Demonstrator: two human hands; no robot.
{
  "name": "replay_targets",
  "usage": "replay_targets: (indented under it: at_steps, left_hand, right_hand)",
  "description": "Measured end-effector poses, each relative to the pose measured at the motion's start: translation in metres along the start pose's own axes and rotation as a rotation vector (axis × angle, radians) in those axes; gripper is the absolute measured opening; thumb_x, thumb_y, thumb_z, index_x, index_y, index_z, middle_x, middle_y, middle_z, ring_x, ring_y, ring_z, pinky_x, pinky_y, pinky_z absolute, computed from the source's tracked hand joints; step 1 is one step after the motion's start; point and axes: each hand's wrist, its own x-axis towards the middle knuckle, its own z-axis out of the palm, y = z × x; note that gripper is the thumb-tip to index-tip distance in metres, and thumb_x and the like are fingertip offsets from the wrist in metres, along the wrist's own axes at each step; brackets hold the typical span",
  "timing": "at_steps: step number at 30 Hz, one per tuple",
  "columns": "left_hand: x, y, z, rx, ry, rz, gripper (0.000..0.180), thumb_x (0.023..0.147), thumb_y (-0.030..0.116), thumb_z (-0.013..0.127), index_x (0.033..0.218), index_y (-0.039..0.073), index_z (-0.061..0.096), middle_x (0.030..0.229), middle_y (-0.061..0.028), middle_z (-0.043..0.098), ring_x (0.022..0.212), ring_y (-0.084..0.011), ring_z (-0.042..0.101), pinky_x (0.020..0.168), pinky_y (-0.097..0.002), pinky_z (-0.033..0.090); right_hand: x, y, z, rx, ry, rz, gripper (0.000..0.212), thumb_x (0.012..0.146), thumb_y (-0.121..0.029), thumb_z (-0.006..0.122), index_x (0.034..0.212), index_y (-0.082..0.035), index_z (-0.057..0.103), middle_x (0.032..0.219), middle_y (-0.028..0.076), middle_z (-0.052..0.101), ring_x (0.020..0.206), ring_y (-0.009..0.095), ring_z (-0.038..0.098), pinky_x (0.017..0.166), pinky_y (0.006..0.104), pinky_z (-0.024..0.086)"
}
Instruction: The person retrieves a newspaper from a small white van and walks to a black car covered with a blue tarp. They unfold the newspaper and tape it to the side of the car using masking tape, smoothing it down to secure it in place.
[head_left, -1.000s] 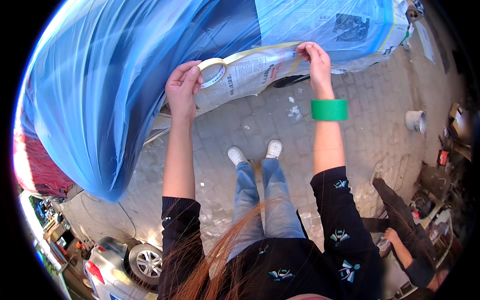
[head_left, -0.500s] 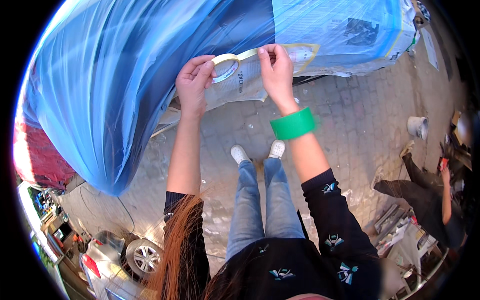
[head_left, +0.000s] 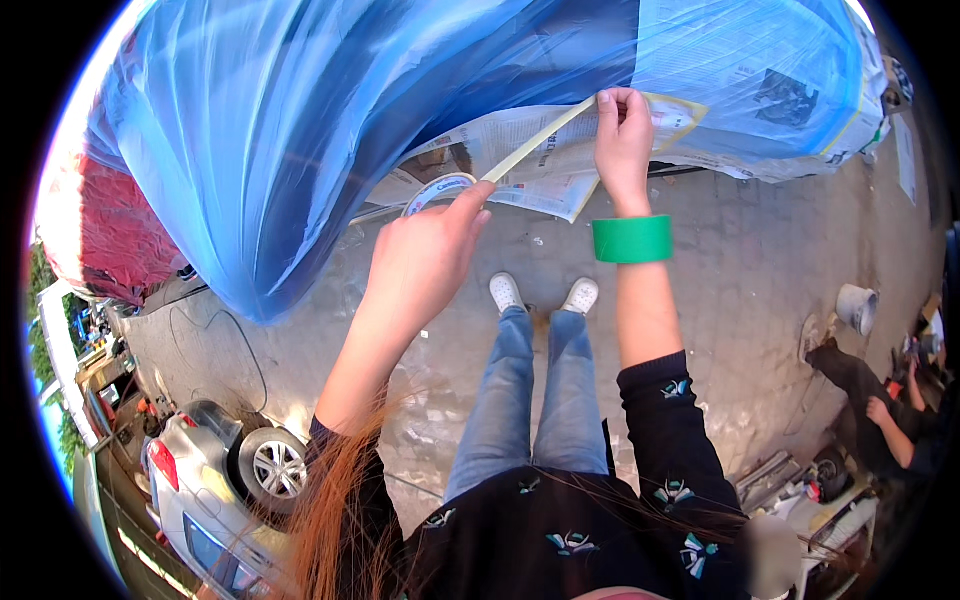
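My left hand (head_left: 425, 258) is closed around a roll of pale yellow masking tape (head_left: 440, 187), its rim showing beyond the fingers. From there a taut strip of tape (head_left: 540, 138) slants up to my right hand (head_left: 626, 145), which pinches its far end. The right fingertips are at the edge of a newspaper sheet (head_left: 690, 115) bordered with yellow tape. Another newspaper flap (head_left: 515, 185) hangs loose behind the strip. Blue plastic film (head_left: 250, 130) drapes over a large covered form above both hands. A wide green band (head_left: 632, 240) circles my right wrist.
A silver car (head_left: 190, 490) with an exposed wheel stands lower left, near a dark cable (head_left: 265, 365) on the paving. Red covering (head_left: 110, 220) lies at far left. To the right are a white bucket (head_left: 857, 308) and a crouching person (head_left: 870, 410).
My left hand has moved down and turned over with the roll, drawing out a longer strip. My right hand, still pinching the tape, appears farther right in a shifted view.
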Motion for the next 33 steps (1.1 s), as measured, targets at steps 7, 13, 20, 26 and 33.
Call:
replay_targets:
  at_steps: [7, 13, 20, 26, 33]
  left_hand:
    - [0.000, -0.007, 0.001, 0.212, 0.005, -0.231, 0.029, 0.094, 0.018, 0.053, 0.123, 0.015, 0.056, 0.084, -0.0198, 0.067, 0.076, -0.0384, 0.064, 0.064, -0.0469, 0.050]
    - [0.014, -0.007, 0.014, 0.147, 0.106, -0.236, 0.030, 0.094, 0.017, 0.051, 0.123, 0.008, 0.053, 0.084, -0.0230, 0.066, 0.077, -0.0413, 0.063, 0.066, -0.0497, 0.050]
    - [0.029, -0.013, 0.019, 0.144, 0.203, -0.246, 0.029, 0.094, 0.014, 0.052, 0.120, 0.003, 0.053, 0.083, -0.0272, 0.064, 0.078, -0.0440, 0.062, 0.066, -0.0505, 0.050]
    - [0.035, -0.015, 0.025, 0.130, 0.209, -0.266, 0.028, 0.094, 0.015, 0.051, 0.120, 0.003, 0.053, 0.085, -0.0270, 0.064, 0.079, -0.0441, 0.062, 0.066, -0.0499, 0.050]
    - [0.035, -0.020, 0.025, 0.105, 0.213, -0.267, 0.034, 0.095, 0.019, 0.047, 0.125, 0.002, 0.050, 0.078, -0.0254, 0.065, 0.075, -0.0431, 0.064, 0.066, -0.0521, 0.050]
  right_hand:
    - [-0.002, -0.008, 0.003, 0.079, -0.040, 0.060, 0.020, 0.090, -0.019, 0.063, 0.088, 0.001, 0.058, 0.085, 0.011, 0.059, 0.072, 0.021, 0.058, 0.070, 0.0335, 0.048]
    - [-0.001, -0.001, -0.003, 0.128, -0.101, 0.023, 0.021, 0.085, -0.014, 0.069, 0.093, 0.000, 0.057, 0.089, 0.008, 0.058, 0.076, 0.017, 0.057, 0.072, 0.0303, 0.049]
    - [-0.002, 0.002, -0.003, 0.134, -0.117, -0.048, 0.029, 0.077, -0.012, 0.077, 0.094, -0.001, 0.056, 0.092, 0.007, 0.057, 0.079, 0.016, 0.056, 0.073, 0.0295, 0.049]
    - [-0.005, -0.009, 0.000, 0.018, -0.021, -0.044, 0.043, 0.067, -0.020, 0.085, 0.091, -0.001, 0.055, 0.091, 0.007, 0.054, 0.080, 0.019, 0.054, 0.074, 0.0316, 0.048]
    - [-0.006, -0.015, 0.018, -0.001, 0.100, -0.047, 0.050, 0.062, -0.024, 0.088, 0.084, -0.001, 0.049, 0.087, 0.009, 0.049, 0.080, 0.023, 0.047, 0.073, 0.0354, 0.043]
